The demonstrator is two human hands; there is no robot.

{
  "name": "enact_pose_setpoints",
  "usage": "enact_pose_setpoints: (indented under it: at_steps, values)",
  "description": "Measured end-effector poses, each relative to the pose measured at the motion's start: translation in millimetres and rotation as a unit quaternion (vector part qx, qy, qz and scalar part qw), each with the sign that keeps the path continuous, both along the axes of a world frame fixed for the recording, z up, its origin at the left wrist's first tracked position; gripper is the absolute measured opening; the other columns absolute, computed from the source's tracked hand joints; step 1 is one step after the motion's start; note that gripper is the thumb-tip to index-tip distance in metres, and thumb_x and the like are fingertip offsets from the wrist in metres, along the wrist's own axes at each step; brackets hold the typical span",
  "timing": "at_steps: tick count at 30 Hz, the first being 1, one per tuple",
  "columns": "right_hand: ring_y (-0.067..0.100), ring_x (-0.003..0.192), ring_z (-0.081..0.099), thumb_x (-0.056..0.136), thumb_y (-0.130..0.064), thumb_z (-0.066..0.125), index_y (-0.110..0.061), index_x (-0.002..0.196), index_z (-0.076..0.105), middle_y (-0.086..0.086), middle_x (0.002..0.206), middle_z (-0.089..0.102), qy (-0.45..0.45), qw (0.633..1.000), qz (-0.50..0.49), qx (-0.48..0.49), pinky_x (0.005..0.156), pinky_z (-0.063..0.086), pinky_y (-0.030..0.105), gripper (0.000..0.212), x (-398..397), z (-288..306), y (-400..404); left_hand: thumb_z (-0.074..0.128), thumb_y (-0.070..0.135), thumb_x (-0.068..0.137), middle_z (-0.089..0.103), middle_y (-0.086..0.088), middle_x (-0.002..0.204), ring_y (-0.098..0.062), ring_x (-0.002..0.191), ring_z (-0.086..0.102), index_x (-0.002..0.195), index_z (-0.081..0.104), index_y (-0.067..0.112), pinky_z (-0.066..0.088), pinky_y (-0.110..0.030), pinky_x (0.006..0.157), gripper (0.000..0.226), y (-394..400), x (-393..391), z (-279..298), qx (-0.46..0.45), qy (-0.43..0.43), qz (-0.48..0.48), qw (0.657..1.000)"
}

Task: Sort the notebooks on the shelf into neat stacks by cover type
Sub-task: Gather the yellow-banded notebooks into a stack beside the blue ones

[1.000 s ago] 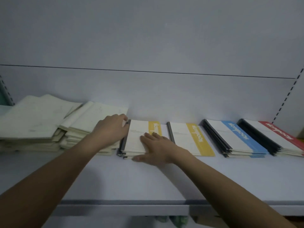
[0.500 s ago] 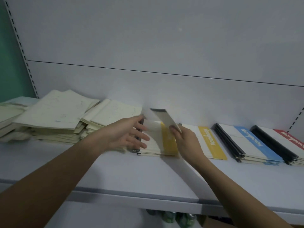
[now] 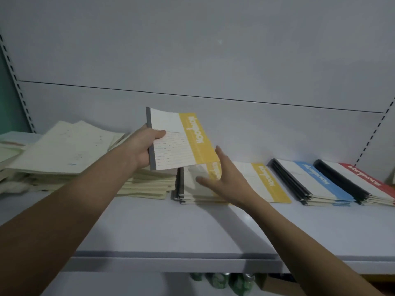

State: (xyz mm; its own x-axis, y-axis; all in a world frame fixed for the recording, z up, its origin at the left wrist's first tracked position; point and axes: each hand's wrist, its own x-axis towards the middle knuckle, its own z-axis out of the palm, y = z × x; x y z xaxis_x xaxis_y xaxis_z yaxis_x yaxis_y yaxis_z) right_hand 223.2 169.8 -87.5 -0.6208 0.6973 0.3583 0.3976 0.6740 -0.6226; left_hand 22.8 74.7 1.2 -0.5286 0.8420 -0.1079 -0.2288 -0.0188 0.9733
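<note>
Fingers: left hand [image 3: 142, 147] grips lifted yellow notebook [image 3: 181, 138] at its spine, freeing stack | right hand [image 3: 222, 176] spread flat, steadying yellow stack [image 3: 192, 189] on shelf [image 3: 171, 227] | blue stack [image 3: 314, 182], red stack [image 3: 359, 180] alongside, by cover.

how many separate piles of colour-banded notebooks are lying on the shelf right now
4: a yellow-banded pile under the right hand, a flat yellow-banded one beside it, then the blue-banded pile and the red-banded pile, partly cropped.
</note>
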Motion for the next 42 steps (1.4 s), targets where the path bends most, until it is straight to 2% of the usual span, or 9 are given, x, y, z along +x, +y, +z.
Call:
enact_pose_setpoints:
  at_steps: [5,8,12,17,23,30,34,38,42]
  values:
    - [0.013,0.149,0.007,0.077,-0.071,0.06,-0.023,0.154,0.012,-0.01,0.161,0.013,-0.258,0.965,0.052,-0.018,0.118,0.017,0.036,0.104,-15.4,-9.6,6.0,0.047,0.006,0.1,0.064,-0.005,0.104,-0.021,0.087,0.064,0.135,0.046,0.018,0.051,-0.036,0.061,0.037,1.1,-20.5,-4.9,0.002,0.027,0.016,1.0]
    - [0.023,0.135,0.038,0.08,-0.071,0.056,-0.021,0.142,0.037,-0.003,0.145,0.041,-0.319,0.947,0.028,0.006,0.105,0.035,0.039,0.082,-19.2,-5.0,5.5,0.048,0.007,0.1,0.064,-0.006,0.104,-0.021,0.085,0.064,0.135,0.047,0.016,0.051,-0.035,0.059,0.036,1.2,-31.0,-8.1,-0.013,0.036,0.017,0.999]
    - [0.026,0.089,0.057,0.087,-0.073,0.039,-0.019,0.089,0.053,0.0,0.095,0.063,-0.291,0.947,-0.001,0.138,0.076,0.044,0.037,0.056,-14.5,-11.7,-6.1,0.046,0.009,0.101,0.063,-0.005,0.102,-0.019,0.081,0.063,0.136,0.045,0.015,0.05,-0.035,0.058,0.035,1.6,-40.2,-12.6,-0.017,0.034,0.022,0.999]
    - [0.019,0.056,0.037,0.098,-0.056,0.034,-0.012,0.063,0.035,0.003,0.06,0.039,-0.071,0.993,-0.087,-0.032,0.055,0.029,0.034,0.056,-3.5,14.7,9.3,0.046,0.01,0.101,0.063,-0.006,0.101,-0.02,0.078,0.062,0.135,0.046,0.014,0.049,-0.036,0.057,0.034,3.9,-40.9,-7.2,-0.02,0.015,0.019,1.0]
    - [0.022,0.06,0.04,0.101,-0.047,0.03,0.005,0.069,0.042,0.009,0.063,0.043,0.16,0.969,-0.186,0.038,0.058,0.031,0.034,0.062,-0.7,46.8,16.3,0.043,0.014,0.103,0.06,-0.009,0.11,-0.018,0.076,0.059,0.138,0.044,0.013,0.048,-0.033,0.058,0.035,7.3,-29.3,-5.9,-0.048,0.062,-0.015,0.997]
    - [0.026,0.084,0.06,0.102,-0.049,0.028,-0.024,0.108,0.061,-0.002,0.095,0.066,-0.072,0.944,-0.059,0.317,0.066,0.044,0.037,0.042,-38.1,72.7,-34.7,0.062,0.045,0.091,0.073,-0.005,0.08,-0.018,0.066,0.071,0.1,0.066,0.01,0.059,-0.028,0.06,0.037,21.3,-3.8,-1.4,-0.027,-0.009,-0.108,0.994]
    - [0.016,0.109,0.057,0.1,-0.053,0.027,-0.026,0.115,0.062,-0.01,0.122,0.062,-0.056,0.987,0.088,0.125,0.091,0.047,0.039,0.047,-45.5,64.2,-35.4,0.061,0.005,0.089,0.069,-0.009,0.084,-0.018,0.061,0.068,0.103,0.062,0.006,0.054,-0.026,0.049,0.014,22.8,-10.8,-4.6,-0.036,0.039,-0.111,0.992]
    - [0.019,0.103,0.062,0.103,-0.044,0.025,-0.017,0.097,0.073,-0.002,0.106,0.069,0.116,0.985,-0.128,-0.013,0.095,0.045,0.037,0.055,-32.2,53.8,2.3,0.062,-0.001,0.088,0.07,-0.006,0.097,-0.018,0.075,0.068,0.118,0.059,0.01,0.054,-0.028,0.046,0.032,21.0,-19.2,-11.2,-0.023,0.029,-0.039,0.999]
    - [0.022,0.108,0.06,0.099,-0.034,0.043,-0.015,0.109,0.064,0.002,0.116,0.066,-0.066,0.988,-0.132,-0.043,0.094,0.045,0.034,0.03,-15.7,24.7,17.8,0.064,-0.003,0.087,0.069,-0.005,0.095,-0.017,0.075,0.067,0.122,0.059,0.008,0.052,-0.025,0.041,0.037,18.4,-29.8,-17.7,0.005,0.027,0.0,1.0]
